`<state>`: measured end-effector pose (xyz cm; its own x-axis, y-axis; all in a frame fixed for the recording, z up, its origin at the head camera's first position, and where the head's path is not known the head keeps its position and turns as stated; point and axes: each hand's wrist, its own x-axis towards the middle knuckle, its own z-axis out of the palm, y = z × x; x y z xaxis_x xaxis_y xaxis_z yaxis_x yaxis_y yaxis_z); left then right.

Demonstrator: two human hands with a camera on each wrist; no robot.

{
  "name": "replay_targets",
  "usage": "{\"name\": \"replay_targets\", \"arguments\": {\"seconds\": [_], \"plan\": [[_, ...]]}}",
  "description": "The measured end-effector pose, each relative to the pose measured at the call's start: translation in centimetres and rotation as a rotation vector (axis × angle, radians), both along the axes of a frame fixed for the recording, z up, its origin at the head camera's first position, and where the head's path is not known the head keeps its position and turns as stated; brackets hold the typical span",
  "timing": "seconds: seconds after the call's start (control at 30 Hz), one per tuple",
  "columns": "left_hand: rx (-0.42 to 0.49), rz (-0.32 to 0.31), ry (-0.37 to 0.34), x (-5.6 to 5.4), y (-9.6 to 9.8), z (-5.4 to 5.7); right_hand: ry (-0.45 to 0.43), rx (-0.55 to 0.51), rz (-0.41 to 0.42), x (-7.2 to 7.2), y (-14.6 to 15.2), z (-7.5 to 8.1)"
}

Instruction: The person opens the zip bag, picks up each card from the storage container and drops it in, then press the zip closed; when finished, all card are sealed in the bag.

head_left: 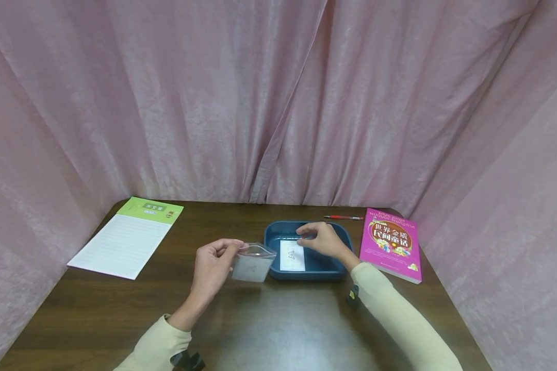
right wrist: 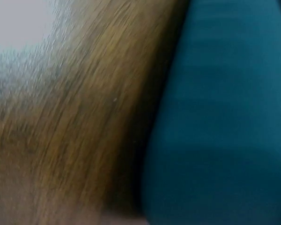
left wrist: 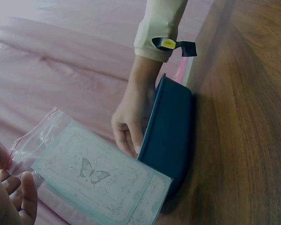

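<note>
My left hand (head_left: 214, 262) pinches the top corner of a clear zip bag (head_left: 251, 268), held beside the tray's left end. In the left wrist view, pale cards (left wrist: 94, 177) with a printed butterfly show through the plastic. The dark blue tray (head_left: 322, 275) holds a white card (head_left: 299, 264) with a small dark drawing, lying at its left side. Over the tray reaches my right hand (head_left: 324, 240), fingers bent and thumb apart from them, close to the card's upper right. Nothing is plainly visible in its grasp. The right wrist view is blurred and shows the tray's outer wall (right wrist: 220, 112).
A pink book (head_left: 390, 245) lies right of the tray, and a red pen (head_left: 343, 217) lies behind it. On the left is a writing pad (head_left: 125, 242) with a green top. Pink curtains (head_left: 213, 103) surround the brown wooden table (head_left: 278, 330).
</note>
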<state>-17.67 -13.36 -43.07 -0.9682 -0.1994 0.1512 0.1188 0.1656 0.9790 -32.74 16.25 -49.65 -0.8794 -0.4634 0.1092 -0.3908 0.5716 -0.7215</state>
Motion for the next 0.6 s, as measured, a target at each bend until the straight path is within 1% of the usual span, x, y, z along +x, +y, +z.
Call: {"name": "replay_targets", "arguments": {"seconds": [0.23,0.37,0.6], "plan": [[-0.002,-0.001,-0.016,0.0,0.2,0.0,-0.025,0.028,-0.012,-1.0,0.2,-1.3],[-0.009,0.002,-0.017,0.0,0.2,-0.1,-0.042,0.073,-0.014,-1.4,0.2,-1.9],[-0.003,-0.001,-0.009,-0.1,0.3,-0.1,-0.053,0.110,-0.010,-1.5,0.3,-2.0]]}}
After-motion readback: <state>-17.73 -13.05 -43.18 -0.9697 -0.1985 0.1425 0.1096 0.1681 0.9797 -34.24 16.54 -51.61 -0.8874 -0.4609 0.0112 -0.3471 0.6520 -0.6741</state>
